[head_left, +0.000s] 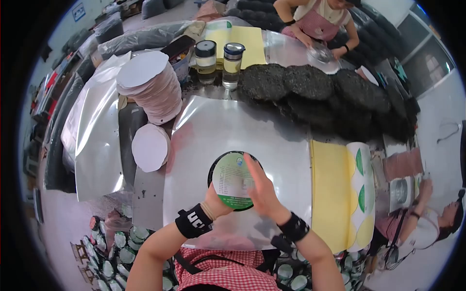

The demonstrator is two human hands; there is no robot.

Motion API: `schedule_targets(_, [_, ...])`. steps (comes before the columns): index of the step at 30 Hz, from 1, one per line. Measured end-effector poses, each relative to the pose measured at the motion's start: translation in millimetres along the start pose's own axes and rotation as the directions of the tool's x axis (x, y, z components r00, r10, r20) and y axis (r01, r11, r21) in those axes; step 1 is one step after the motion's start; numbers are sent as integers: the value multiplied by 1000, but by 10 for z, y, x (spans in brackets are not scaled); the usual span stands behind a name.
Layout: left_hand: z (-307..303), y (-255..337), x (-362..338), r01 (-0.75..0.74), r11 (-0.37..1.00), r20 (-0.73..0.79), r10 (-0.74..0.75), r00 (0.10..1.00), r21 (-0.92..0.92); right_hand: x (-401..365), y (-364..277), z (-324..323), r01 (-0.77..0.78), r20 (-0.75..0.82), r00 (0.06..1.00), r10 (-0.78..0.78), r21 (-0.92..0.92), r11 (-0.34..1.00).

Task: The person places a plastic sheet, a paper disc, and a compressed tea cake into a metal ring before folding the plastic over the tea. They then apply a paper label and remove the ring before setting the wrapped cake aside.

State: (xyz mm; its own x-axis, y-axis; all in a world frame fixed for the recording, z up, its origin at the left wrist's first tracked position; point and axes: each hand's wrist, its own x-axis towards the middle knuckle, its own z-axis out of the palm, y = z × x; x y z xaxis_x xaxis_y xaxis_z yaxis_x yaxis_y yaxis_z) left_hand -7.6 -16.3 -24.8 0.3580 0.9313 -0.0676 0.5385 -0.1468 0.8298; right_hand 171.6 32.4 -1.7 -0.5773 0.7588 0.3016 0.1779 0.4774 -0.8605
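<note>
In the head view, a round black pack (232, 182) with a green-and-white printed label on its face is held above the shiny metal work surface (204, 126). My left hand (219, 201) grips the pack from its lower left side, with most of its fingers hidden beneath. Against the label's right side lies my right hand (262, 186), fingers stretched out and slightly blurred. A sheet of round green-and-white labels (360, 194) with a yellow backing sheet (330, 194) rests to the right of my hands.
Dark, rough round cakes (310, 94) are piled at the back. Two drink bottles (233, 68) stand beside them. Stacks of white paper discs (148, 92) are on the left. Co-workers (323, 22) work across the table and at the right. Several wrapped packs (128, 254) lie below.
</note>
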Motion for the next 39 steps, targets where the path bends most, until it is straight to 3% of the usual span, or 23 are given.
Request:
schedule_targets(1, [-5, -3, -13, 1, 1000, 16, -1, 1000, 9, 20, 97, 73, -6, -16, 1000, 6, 8, 1000])
schedule_targets(3, [-114, -55, -11, -291, 953, -189, 301, 935, 80, 117, 276, 225, -7, -37, 999, 3, -114, 993])
schedule_targets(4, [-262, -7, -32, -287, 958, -282, 270, 921, -19, 160, 250, 228, -4, -47, 999, -1, -109, 994])
schedule_targets(5, [-373, -58, -144, -280, 960, -272, 264, 925, -22, 128, 203, 226, 115, 117, 990, -74, -389, 914])
schedule_targets(6, [-483, -159, -318, -145, 979, -422, 72, 904, -143, 66, 148, 253, 251, 289, 954, -84, -609, 753])
schedule_targets(7, [-518, -227, -421, -23, 959, -533, -136, 835, -281, 53, 109, 301, 227, 281, 958, -63, -604, 764])
schedule_targets(10, [-366, -305, -422, 349, 927, -264, -373, 889, -137, 148, 89, 362, 218, 383, 923, 35, -594, 774])
schedule_targets(11, [-305, -351, -412, 351, 927, -247, -375, 894, -135, 124, 105, 381, 200, 375, 926, 48, -595, 778])
schedule_targets(13, [-258, -333, -316, 212, 971, -438, -144, 888, 112, 121, 183, 411, 238, 390, 920, 28, -617, 751])
schedule_targets(17, [-224, 375, -387, 164, 921, -411, -5, 912, 354, 72, 188, 461, 123, 428, 879, 210, -629, 767])
schedule_targets(18, [-114, 557, -412, 76, 901, -383, 104, 918, 427, 29, 267, 477, 284, 307, 948, -82, -702, 653])
schedule_targets(19, [-52, 663, -446, -14, 867, -349, 215, 912, 498, -30, 276, 481, 305, 327, 941, -93, -692, 654])
schedule_targets(22, [55, 740, -614, 7, 868, -393, 217, 894, 496, 14, 234, 303, 140, -24, 984, -177, -508, 850])
schedule_targets(23, [76, 744, -679, 28, 871, -414, 205, 887, 491, 36, 248, 341, 160, -2, 982, -186, -502, 850])
schedule_targets(25, [145, 764, -914, 133, 877, -441, 97, 892, 461, -50, 298, 576, -97, -220, 976, -2, -439, 893])
schedule_targets(26, [142, 759, -989, 160, 909, -503, 61, 862, 384, -123, 264, 811, -328, 85, 944, 320, 119, 937])
schedule_targets(27, [119, 738, -1055, 174, 903, -503, 53, 863, 393, -154, 31, 965, -343, 315, 917, 246, 303, 889])
schedule_targets(31, [81, 438, -1342, 379, 868, -609, -118, 784, 320, -208, -191, 1023, -153, 300, 945, 127, 65, 986])
schedule_targets(33, [68, 174, -1436, 510, 841, -449, -533, 717, -184, -314, -157, 818, -122, 237, 962, 139, -82, 989])
schedule_targets(35, [-46, -235, -1658, 340, 858, -387, -485, 784, -385, -442, -209, 504, 73, 102, 994, -46, -283, 956])
schedule_targets(37, [-537, -331, -1819, 101, 981, -458, -13, 889, 168, -720, -263, 217, 67, 50, 997, -51, -391, 918])
schedule_targets(38, [-754, -341, -1828, 112, 981, -460, -29, 887, 155, -803, -268, 144, 88, 5, 995, -97, -490, 867])
schedule_targets(39, [-931, -335, -1852, 4, 965, -208, 53, 977, 262, -901, -266, 139, 85, 24, 996, -84, -481, 872])
